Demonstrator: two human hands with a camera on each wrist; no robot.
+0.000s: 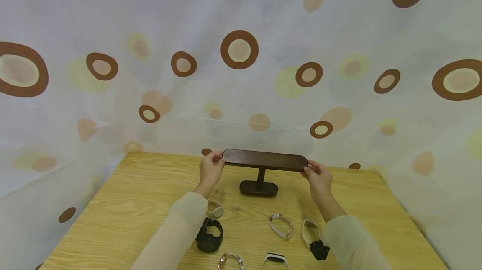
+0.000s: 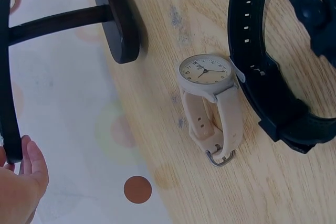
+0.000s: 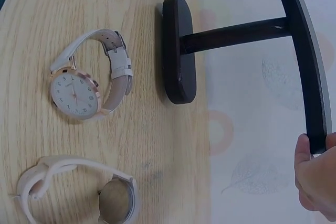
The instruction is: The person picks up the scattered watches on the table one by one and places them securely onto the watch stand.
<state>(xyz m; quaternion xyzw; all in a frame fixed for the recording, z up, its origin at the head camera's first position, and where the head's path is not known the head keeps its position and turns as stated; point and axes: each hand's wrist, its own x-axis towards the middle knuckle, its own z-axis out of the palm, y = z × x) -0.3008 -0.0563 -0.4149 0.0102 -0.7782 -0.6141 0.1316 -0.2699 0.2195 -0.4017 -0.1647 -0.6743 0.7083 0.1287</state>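
A dark brown T-shaped display stand (image 1: 265, 160) has its oval base (image 1: 258, 189) on the wooden table, near the back edge. My left hand (image 1: 211, 171) pinches the left end of its top bar between thumb and fingers. At the bar's right end my right hand (image 1: 319, 180) pinches likewise. Below the left hand, a pale pink watch (image 2: 207, 72) and a chunky black watch (image 2: 268, 93) lie on the wood. Near the right forearm are a white-strapped watch with a rose-gold case (image 3: 76, 95) and a pale-strapped watch (image 3: 116, 200).
Toward the front of the table (image 1: 113, 203) lie a slim watch with a metallic case (image 1: 229, 257) and a white band with a black face (image 1: 276, 257), both cut off by the frame. Behind the table hangs a white curtain (image 1: 211, 102) with brown circles.
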